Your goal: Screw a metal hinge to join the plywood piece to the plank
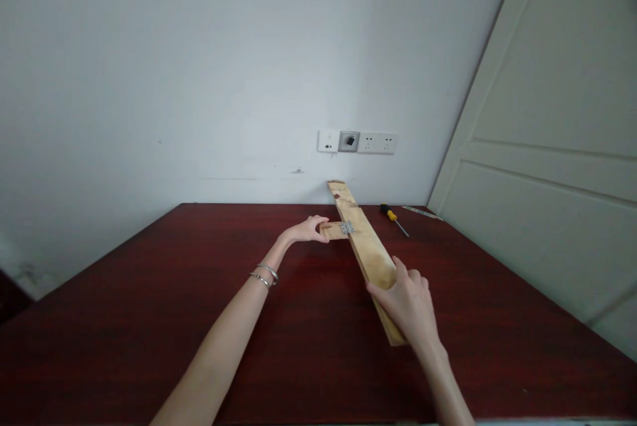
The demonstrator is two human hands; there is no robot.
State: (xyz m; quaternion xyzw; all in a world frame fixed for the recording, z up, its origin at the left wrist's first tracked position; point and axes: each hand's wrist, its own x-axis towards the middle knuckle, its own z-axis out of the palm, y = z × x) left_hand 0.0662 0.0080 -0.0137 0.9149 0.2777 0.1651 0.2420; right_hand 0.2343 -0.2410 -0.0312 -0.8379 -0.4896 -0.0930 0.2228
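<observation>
The left hand (308,229) has its grip closed on a small wood block (332,230), hinged (347,227) to the long plank (365,250). The right hand (408,303) presses the plank's near end onto the counter (149,320). If the far end lifts, the hinge could twist or pinch fingers.

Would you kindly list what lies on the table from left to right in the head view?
Left hand → small wooden block → metal hinge → long wooden plank → yellow-handled screwdriver → thin flat strip by the door.
</observation>
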